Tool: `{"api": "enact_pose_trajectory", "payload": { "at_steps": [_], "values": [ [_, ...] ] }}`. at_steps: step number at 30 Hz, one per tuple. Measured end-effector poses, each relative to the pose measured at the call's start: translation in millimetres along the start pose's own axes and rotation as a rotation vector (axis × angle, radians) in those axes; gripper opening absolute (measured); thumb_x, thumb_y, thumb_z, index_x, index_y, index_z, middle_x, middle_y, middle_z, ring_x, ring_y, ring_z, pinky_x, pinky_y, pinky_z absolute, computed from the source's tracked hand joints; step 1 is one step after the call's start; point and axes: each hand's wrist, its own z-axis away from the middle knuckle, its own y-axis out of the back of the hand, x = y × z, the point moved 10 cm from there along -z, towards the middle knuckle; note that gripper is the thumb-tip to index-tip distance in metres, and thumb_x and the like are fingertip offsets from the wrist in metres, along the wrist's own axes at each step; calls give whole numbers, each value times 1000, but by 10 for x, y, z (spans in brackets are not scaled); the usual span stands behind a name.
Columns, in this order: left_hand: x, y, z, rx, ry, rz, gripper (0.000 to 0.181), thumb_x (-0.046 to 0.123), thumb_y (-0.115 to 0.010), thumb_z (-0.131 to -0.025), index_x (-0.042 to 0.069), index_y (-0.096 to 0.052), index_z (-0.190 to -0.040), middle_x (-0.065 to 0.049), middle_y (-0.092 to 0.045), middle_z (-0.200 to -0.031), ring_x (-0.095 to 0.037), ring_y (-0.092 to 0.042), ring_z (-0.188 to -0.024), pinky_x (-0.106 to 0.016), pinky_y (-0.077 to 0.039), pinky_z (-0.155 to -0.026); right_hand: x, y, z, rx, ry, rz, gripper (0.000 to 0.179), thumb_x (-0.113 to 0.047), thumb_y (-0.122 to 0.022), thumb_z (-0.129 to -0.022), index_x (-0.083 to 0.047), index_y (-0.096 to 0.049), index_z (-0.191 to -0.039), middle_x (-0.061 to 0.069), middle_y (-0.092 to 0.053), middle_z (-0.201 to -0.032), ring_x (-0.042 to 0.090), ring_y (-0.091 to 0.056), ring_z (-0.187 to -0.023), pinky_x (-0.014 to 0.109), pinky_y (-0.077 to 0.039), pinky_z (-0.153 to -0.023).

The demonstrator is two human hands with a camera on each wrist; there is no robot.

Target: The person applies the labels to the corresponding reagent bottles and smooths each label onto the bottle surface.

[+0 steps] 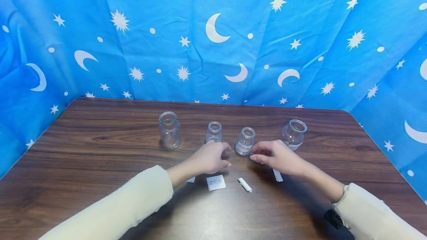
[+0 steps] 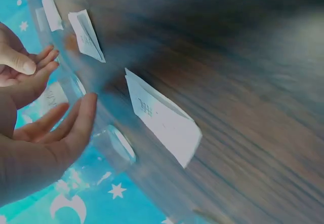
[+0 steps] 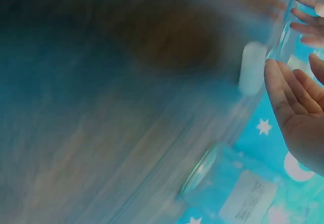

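Four clear glass jars stand in a row on the wooden table. My left hand (image 1: 211, 157) hovers in front of the second jar (image 1: 214, 132), its fingers loosely bent with nothing between them. Beside the third jar (image 1: 244, 144), which bears a white label with writing, is my right hand (image 1: 278, 155); its fingers are relaxed and hold nothing. That hand partly covers the labelled right-end jar (image 1: 294, 134). In the left wrist view, folded paper cards (image 2: 162, 120) with writing lie below the hands. The right wrist view shows the label (image 3: 248, 198) on a jar.
At the left end stands a larger jar (image 1: 170, 132). Nearer me on the table (image 1: 100, 132) lie a written card (image 1: 216, 183), a narrow folded paper (image 1: 245, 185) and another paper piece (image 1: 277, 175). A blue cloth (image 1: 183, 6) with moons and stars hangs behind.
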Motion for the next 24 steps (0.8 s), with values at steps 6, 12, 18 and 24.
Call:
{"api": "enact_pose_trajectory", "payload": {
  "at_steps": [6,12,18,24],
  "values": [
    [-51,37,284,-42,-50,-59,22,20,-75,-73,6,-63,-85,0,-56,-66,-14,-54,-63,-29,-43,-57,-329,-183,-19,-32,118,-30,15,-15,-65,-85,-4,-65,-95,-7,-64,-82,4,-58,-73,25,-49,-66],
    [-196,0,440,-57,-8,-60,27,21,-79,-67,9,-57,-76,3,-47,-66,-11,-43,-61,-28,-38,-56,-620,-386,-52,-87,240,-37,17,-10,-67,-82,-1,-64,-95,0,-63,-83,4,-56,-73,24,-49,-66],
    [-203,-9,477,-21,-45,-56,30,21,-80,-65,11,-53,-76,4,-44,-69,-13,-42,-64,-29,-36,-57,-699,-545,-99,-114,276,-11,25,-12,-71,-78,-3,-64,-100,0,-54,-82,11,-52,-72,23,-47,-65],
    [-174,-47,490,-22,-103,0,27,15,-78,-68,10,-53,-76,3,-44,-70,-12,-41,-65,-26,-34,-56,-709,-645,-130,-124,260,12,26,-11,-73,-74,-7,-64,-98,-1,-47,-81,10,-47,-72,21,-44,-65]
  ]
}}
